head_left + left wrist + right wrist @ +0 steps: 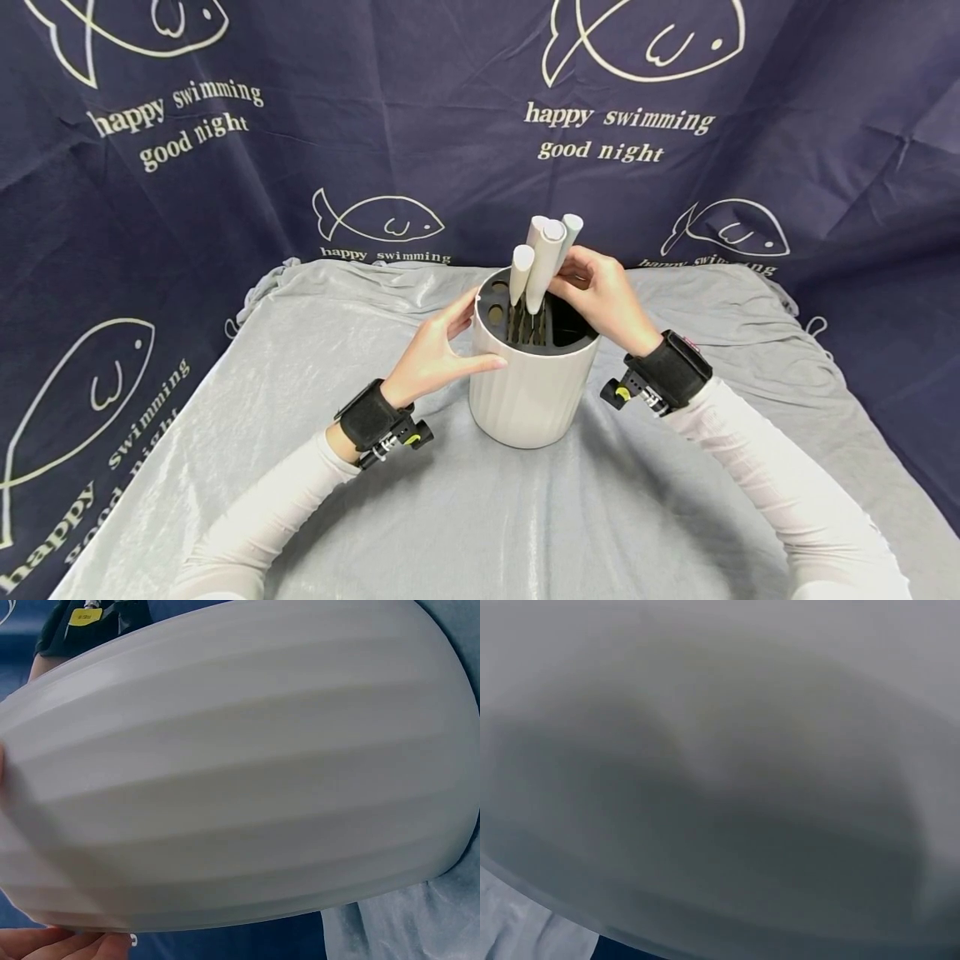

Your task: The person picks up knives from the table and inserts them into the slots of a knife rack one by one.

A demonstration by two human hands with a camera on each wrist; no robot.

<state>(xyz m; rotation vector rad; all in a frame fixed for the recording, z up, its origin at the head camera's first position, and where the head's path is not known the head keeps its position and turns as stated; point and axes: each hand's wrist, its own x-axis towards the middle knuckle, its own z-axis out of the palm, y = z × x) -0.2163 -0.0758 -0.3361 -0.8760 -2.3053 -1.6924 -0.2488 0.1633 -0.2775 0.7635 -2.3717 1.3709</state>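
A white ribbed knife holder (528, 396) with a black slotted top (513, 333) stands upright on the cloth. Several white-handled knives (546, 258) lean out of its slots. My left hand (431, 358) grips the holder's left side, thumb across the front near the rim and fingers (67, 946) round the far side. At the back right of the top, my right hand (606, 296) pinches a utensil with a pale green handle (573, 225); its lower part is hidden by the fingers and other handles. The holder's wall (705, 750) fills the right wrist view, blurred.
Grey cloth (525, 517) covers the table, wrinkled toward its edges. Behind it hangs a dark blue curtain (465, 150) with fish drawings and lettering. The top has round holes (496, 314) at left and a larger dark opening (567, 325) at right.
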